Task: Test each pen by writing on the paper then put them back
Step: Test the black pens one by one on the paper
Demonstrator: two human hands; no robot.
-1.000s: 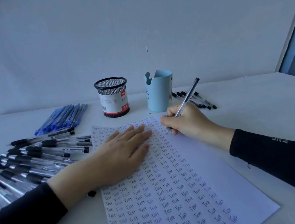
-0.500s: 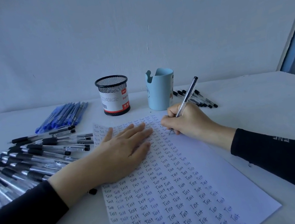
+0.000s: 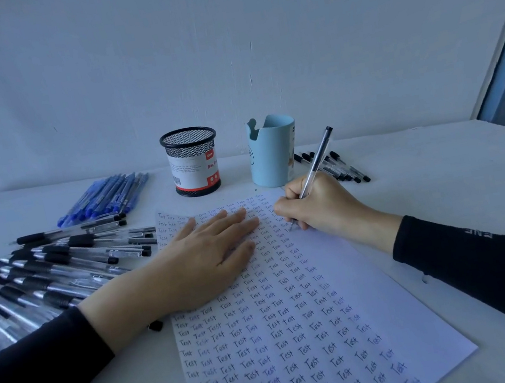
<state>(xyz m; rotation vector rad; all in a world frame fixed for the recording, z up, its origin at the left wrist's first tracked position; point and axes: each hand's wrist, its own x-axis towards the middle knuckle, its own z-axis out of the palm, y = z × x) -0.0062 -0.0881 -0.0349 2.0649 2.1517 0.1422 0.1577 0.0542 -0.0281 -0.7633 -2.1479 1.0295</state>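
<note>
On paper (image 3: 382,303), right hand (image 3: 321,206) grip unchanged round pen (image 3: 319,156), tip barely shifted; left hand (image 3: 202,261) stays flat.

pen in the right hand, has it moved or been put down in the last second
No clear move: the right hand still grips the pen, tip at the same spot on the paper, only slight writing shifts. Nothing picked up or released. The left hand stays flat on the paper; mesh holder and blue holder unmoved.
</note>
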